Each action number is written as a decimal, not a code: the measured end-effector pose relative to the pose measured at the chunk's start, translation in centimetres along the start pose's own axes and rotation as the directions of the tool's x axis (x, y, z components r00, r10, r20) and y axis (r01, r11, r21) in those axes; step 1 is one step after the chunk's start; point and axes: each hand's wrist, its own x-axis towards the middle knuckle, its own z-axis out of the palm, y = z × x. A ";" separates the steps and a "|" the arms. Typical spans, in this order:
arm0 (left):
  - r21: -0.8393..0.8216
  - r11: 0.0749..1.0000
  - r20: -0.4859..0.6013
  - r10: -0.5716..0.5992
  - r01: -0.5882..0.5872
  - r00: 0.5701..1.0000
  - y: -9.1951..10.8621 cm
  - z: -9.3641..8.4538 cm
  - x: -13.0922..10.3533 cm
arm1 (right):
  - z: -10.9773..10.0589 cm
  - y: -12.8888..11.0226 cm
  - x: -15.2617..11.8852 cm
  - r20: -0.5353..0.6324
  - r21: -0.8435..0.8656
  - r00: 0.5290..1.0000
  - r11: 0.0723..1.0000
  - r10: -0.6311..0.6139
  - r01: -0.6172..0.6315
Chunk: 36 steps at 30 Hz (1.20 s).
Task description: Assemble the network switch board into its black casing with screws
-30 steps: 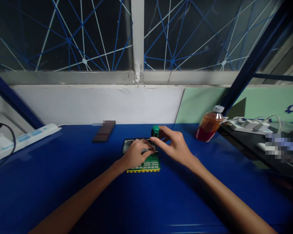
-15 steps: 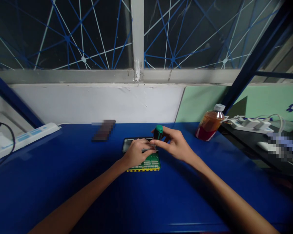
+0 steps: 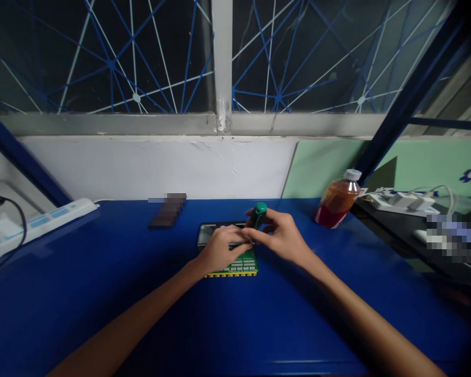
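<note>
A green circuit board (image 3: 243, 265) with a yellow strip along its near edge lies flat on the blue table. Behind it is a black-framed display panel (image 3: 207, 234), partly covered by my hand. My left hand (image 3: 219, 250) rests over the panel and board, thumb and fingers brought together at the right side; what they pinch is hidden. My right hand (image 3: 280, 234) is closed around a screwdriver with a green and black handle (image 3: 260, 209). The handle leans slightly right, and its lower end points down at my left fingertips. The tip is hidden.
On the left lies a white power strip (image 3: 43, 225) with a black cable. A dark, pixelated flat object (image 3: 168, 211) sits at the back. To the right stands a drink bottle (image 3: 337, 201), with another power strip (image 3: 406, 201) beyond it. A wall and window rise behind the table (image 3: 235, 324).
The top of the screwdriver has tipped a little to the right, and my right hand's grip on it has shifted slightly. My left hand stays almost in place.
</note>
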 end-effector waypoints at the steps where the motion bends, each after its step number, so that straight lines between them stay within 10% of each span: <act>1: -0.019 1.000 0.027 0.008 -0.008 1.000 0.1 -0.1 0.0 | -0.1 0.0 0.0 0.003 0.024 1.000 1.000 0.005 -0.005; 36: -0.095 0.995 0.020 -0.032 0.034 0.999 -0.2 -0.3 -0.2 | 0.5 -0.6 -0.4 0.062 0.024 0.998 1.000 0.004 -0.006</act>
